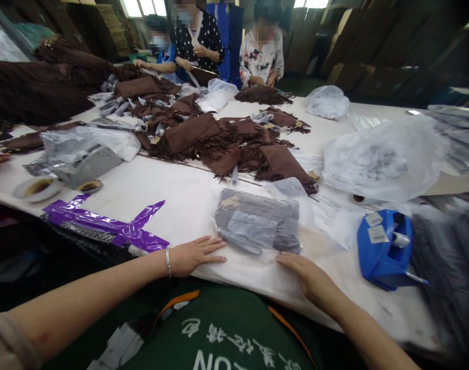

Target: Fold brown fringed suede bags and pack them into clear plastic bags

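Observation:
A clear plastic bag with folded grey fabric inside [261, 218] lies flat near the table's front edge, a tan tag at its upper left. My left hand [193, 256], with a silver bracelet at the wrist, rests on the tabletop at the bag's lower left, fingers spread. Close to the bag's lower right corner is my right hand [301, 270], its fingers stretched out; whether it touches the plastic I cannot tell. Neither hand grips anything. Behind the bag is a heap of brown fringed scarves [195, 131] with tags.
At the right stand a blue tape dispenser [384, 249] and a big bundle of clear plastic [384, 159]. Dark bagged goods [446, 262] are stacked beyond. Purple tape [122, 228] covers the left front edge, near two small dishes [37, 188]. Several people work across the table.

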`<action>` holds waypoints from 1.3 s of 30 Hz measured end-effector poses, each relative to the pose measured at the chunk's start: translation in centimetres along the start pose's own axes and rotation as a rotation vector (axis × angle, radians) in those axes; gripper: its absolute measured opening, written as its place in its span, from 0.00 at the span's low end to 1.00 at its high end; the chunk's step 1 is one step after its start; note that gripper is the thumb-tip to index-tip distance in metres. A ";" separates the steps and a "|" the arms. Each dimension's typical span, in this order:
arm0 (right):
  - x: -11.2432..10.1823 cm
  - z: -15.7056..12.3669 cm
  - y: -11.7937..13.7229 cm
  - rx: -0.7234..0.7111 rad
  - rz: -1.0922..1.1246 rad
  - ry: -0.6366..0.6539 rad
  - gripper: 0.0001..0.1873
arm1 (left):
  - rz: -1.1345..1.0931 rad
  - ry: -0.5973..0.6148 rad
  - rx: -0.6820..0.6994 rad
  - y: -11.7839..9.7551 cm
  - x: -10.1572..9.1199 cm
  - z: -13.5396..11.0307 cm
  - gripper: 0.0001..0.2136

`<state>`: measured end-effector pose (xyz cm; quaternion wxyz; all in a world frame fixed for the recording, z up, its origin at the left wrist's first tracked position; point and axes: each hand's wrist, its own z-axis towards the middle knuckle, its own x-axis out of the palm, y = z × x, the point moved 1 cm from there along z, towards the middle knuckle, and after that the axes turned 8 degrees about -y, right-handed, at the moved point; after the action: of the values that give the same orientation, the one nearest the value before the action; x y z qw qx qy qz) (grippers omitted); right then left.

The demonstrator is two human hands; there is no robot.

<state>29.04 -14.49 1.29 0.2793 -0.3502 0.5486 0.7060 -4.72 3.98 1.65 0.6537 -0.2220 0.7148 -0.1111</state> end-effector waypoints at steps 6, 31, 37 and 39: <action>-1.1 -1.4 -4.7 -0.027 0.016 0.193 0.37 | -0.135 0.102 0.033 0.8 -1.6 -0.9 0.40; 5.7 -3.4 0.5 0.802 -0.283 -0.445 0.22 | -0.010 -0.873 -0.879 0.0 4.2 -0.7 0.15; 5.3 -2.6 0.7 0.852 -0.347 -0.324 0.18 | 0.248 -0.929 -0.598 -1.1 -1.6 1.3 0.12; 5.3 -2.6 0.6 0.855 -0.343 -0.316 0.18 | 0.236 -0.830 -0.413 -2.7 -2.4 3.7 0.14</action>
<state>25.87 -17.10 -2.94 0.5905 -0.1779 0.6746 0.4057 -0.49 3.24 4.56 0.8343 -0.2901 0.4210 0.2064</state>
